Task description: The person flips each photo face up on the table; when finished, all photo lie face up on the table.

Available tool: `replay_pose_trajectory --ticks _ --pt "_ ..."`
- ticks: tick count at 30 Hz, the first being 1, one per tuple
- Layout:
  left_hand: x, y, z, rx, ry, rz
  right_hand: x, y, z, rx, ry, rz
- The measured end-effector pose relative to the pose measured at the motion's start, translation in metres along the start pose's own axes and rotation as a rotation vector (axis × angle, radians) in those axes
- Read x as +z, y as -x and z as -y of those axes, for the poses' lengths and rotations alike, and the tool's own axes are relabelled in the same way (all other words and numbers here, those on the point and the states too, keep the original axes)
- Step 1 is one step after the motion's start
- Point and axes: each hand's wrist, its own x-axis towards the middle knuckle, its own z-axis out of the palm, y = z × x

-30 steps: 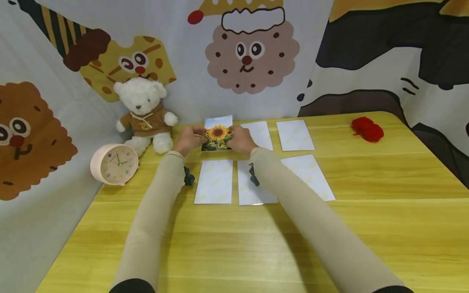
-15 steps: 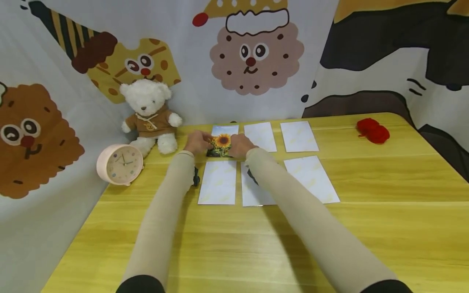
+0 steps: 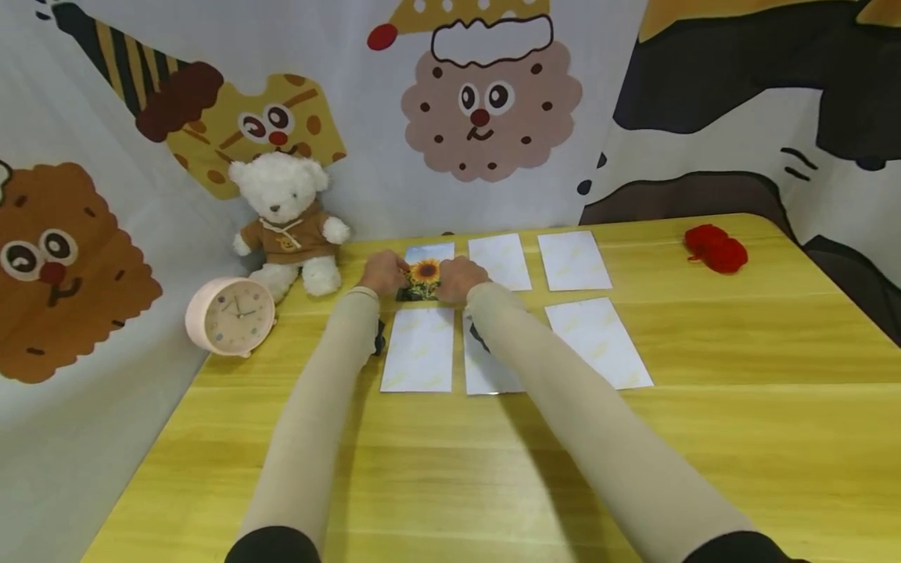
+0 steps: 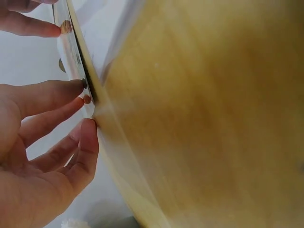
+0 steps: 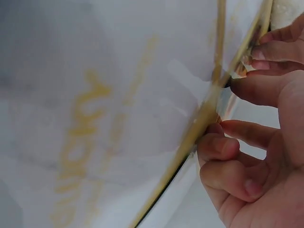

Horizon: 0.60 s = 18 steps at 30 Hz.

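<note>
A sunflower photo lies face up at the back left of a group of white cards. My left hand has its fingertips at the photo's left edge, with thumb and fingers bent around that edge. At the opposite edge, my right hand holds the photo with thumb and index finger while the other fingers curl in. In the left wrist view, the photo appears nearly edge-on, close to the table surface. Faint yellow print shows on a white card beside the right hand in the right wrist view.
Several white cards lie in two rows, among them a back card and a front one. A white teddy bear and a pink clock stand at the left. A red fuzzy item lies back right on the wooden table.
The sunflower photo was held up between both hands and has come down onto the table, lining up with the back row. Both hands stay at its sides, the right shifting slightly left.
</note>
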Motion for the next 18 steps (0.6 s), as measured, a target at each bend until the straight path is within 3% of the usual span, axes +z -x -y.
replay_pose_trajectory --ticks 5,9,14,18 --pt "-0.002 0.002 -0.001 -0.018 0.064 0.041 -0.006 0.005 -0.005 -0.040 0.038 0.020" --pt "-0.004 0.004 0.001 -0.018 0.123 0.075 -0.026 0.018 -0.018 -0.089 0.033 0.030" --pt "-0.005 0.009 -0.009 0.006 0.132 0.025 -0.048 0.044 -0.057 -0.109 0.030 0.013" --pt "-0.003 0.014 -0.028 0.071 0.248 0.003 -0.051 0.054 -0.089 -0.082 -0.014 -0.014"
